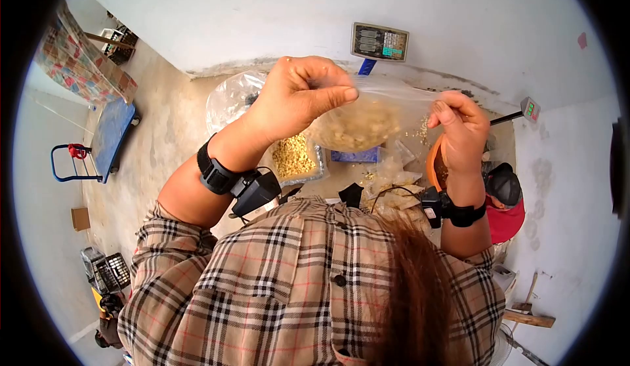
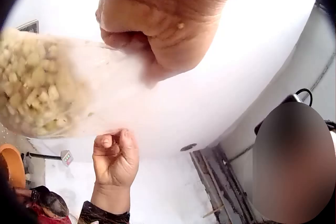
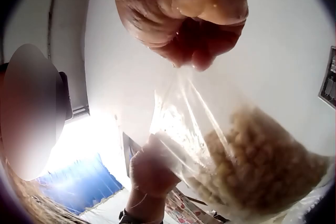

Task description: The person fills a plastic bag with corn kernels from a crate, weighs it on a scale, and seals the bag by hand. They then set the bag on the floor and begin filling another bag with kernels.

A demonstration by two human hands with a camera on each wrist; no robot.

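Observation:
A clear plastic bag [image 1: 364, 126] hangs between the two hands, its lower part bulging with small pale-yellow chunks [image 3: 257, 166]. My left hand [image 1: 295, 94] pinches one upper corner between thumb and curled fingers. The opposite corner is pinched by my right hand [image 1: 464, 130], with thumb against fingertips. Between them the bag's top edge is stretched out in a nearly straight line. Below the bag, partly covered by the left forearm, sits a lined container of yellow pieces [image 1: 293, 156]. A blue box [image 1: 355, 155] shows just under the bag.
Several filled clear bags [image 1: 397, 199] lie below, beside an orange basin [image 1: 434, 162]. A scale display [image 1: 379, 42] stands by the wall, another display [image 1: 530, 109] at right. Someone in a dark cap [image 1: 504, 185] is close on the right. A blue platform cart [image 1: 113, 133] stands left.

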